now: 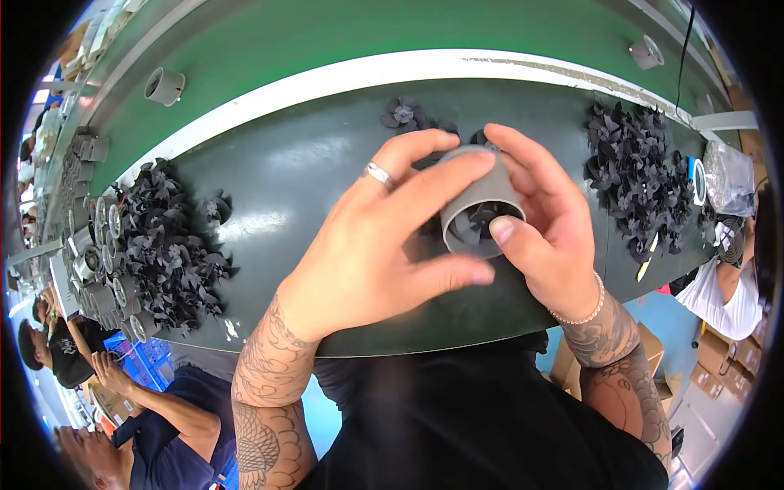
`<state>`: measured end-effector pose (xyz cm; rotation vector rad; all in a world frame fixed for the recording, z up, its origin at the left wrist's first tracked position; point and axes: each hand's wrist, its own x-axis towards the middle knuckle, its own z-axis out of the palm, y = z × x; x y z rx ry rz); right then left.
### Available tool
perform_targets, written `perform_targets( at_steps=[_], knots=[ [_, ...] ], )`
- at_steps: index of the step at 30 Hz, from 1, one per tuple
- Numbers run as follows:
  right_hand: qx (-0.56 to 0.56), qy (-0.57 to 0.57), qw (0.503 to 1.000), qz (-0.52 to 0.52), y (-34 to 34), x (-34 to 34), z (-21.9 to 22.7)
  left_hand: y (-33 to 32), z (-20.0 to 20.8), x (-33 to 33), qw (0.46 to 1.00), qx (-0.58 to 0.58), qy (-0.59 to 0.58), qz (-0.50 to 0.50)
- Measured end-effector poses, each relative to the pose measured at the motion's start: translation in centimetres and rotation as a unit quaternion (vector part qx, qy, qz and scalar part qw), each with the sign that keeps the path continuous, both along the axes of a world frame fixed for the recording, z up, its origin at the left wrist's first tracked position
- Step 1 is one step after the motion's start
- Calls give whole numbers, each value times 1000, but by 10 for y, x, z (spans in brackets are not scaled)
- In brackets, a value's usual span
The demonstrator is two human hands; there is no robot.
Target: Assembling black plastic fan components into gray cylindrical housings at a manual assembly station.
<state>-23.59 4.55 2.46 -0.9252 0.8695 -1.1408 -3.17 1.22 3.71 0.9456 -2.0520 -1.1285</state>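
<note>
Fingers hold a grey cylinder, black blades inside

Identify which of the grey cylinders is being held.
The grey cylinder between the left hand and right hand, a dark bladed piece inside; the others sit unheld along the green strip or clustered at left.

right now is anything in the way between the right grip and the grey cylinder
Nothing visible stands between them: the right grip is on the grey cylinder, its thumb at the open end's rim, near the dark bladed part inside. The left grip reaches over the cylinder's other side.
</note>
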Motion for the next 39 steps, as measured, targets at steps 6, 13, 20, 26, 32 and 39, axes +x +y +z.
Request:
perform_targets(
  at_steps=[6, 13, 20, 26, 32, 39],
  knots=[
    [-15, -29, 998, 59, 1, -2, -7, -16, 1, 8, 971, -199, -33, 130],
    [-51, 115, 989, -75, -9, -7, 0, -87, -35, 65, 892, 48, -156, 422],
    [-65, 133, 983, -106, -20, -16, -3, -78, -49, 59, 964, -130, -45, 227],
    [-48, 123, 980, -150, -25, -27, -7, -31, -3, 60, 976, -21, -210, -47],
    [-62, 65, 977, -194, -40, -32, -11, -36, -12, 64, 982, -5, -186, -38],
    [-189, 837, 501, -110, -173, -129, 31, -37, -17, 48, 985, 106, -30, 132]
  ],
)
